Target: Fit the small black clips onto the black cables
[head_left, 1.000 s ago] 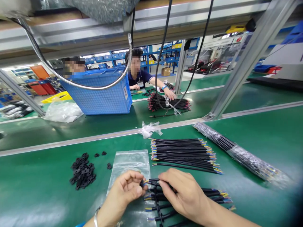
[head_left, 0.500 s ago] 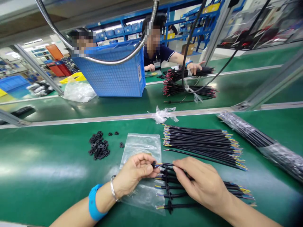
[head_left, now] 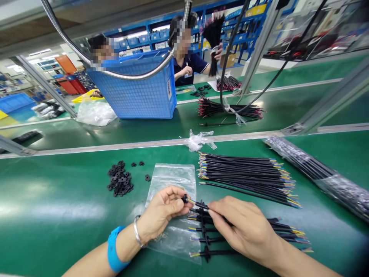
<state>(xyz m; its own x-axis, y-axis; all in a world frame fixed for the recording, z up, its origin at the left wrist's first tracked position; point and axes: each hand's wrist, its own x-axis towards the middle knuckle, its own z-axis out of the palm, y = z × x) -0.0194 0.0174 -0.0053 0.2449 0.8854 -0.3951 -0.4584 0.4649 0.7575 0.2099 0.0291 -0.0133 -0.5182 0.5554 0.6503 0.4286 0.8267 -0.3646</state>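
My left hand [head_left: 167, 205] pinches a small black rubber piece [head_left: 185, 198] between thumb and fingers, over a clear zip bag [head_left: 173, 175]. My right hand [head_left: 242, 227] is closed on a black cable [head_left: 201, 205], whose bared coloured wires point at the black piece; whether they have entered its hole I cannot make out. Below the hands lie several cables [head_left: 221, 252] with black pieces fitted near their left ends. Beyond my right hand is a row of cables [head_left: 239, 167] with bare coloured ends. A pile of loose black pieces [head_left: 119, 181] lies left of the bag.
A wrapped cable bundle [head_left: 317, 169] lies at the right. Crumpled plastic [head_left: 200, 140] rests on the metal rail. Across it stand a blue crate [head_left: 141, 92] and a tied cable bundle [head_left: 230, 109]. A co-worker [head_left: 187, 69] there holds up another bundle [head_left: 213, 42].
My right hand has shifted slightly left, and the cable now tilts up toward the black piece. Across the bench, the co-worker has lifted a cable bundle off the table.
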